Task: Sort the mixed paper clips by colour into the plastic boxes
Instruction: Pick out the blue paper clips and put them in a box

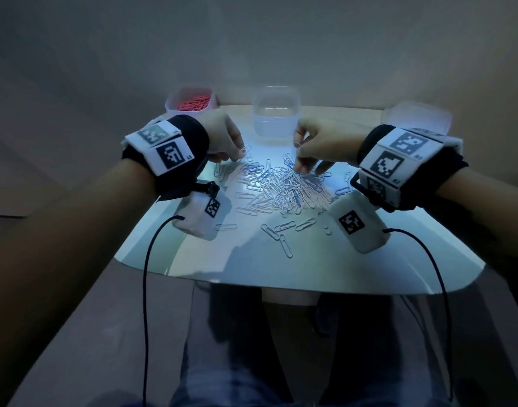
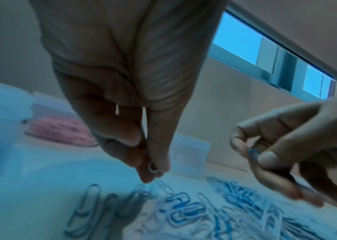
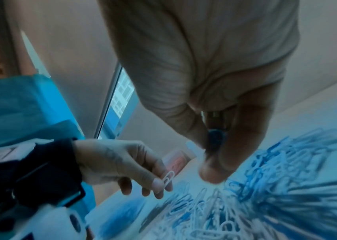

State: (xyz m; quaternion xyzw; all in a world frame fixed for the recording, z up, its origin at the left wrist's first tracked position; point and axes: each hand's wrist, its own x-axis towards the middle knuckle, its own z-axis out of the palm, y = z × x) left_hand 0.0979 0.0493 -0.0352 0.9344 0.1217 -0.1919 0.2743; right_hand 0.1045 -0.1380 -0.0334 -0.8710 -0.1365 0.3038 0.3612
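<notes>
my left hand (image 1: pixel 227 139) pinches a white paper clip (image 3: pixel 168 177); my right hand (image 1: pixel 319 148) pinches a blue paper clip (image 2: pixel 253 154). they look light, stiff and slippery; best gripped across the loops.

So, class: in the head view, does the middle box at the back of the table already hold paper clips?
No: the middle box looks clear and empty, while only the left box holds pink clips.

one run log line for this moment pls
left hand: pinches white clip | right hand: pinches blue clip | pink box: filled | middle box: empty
</notes>
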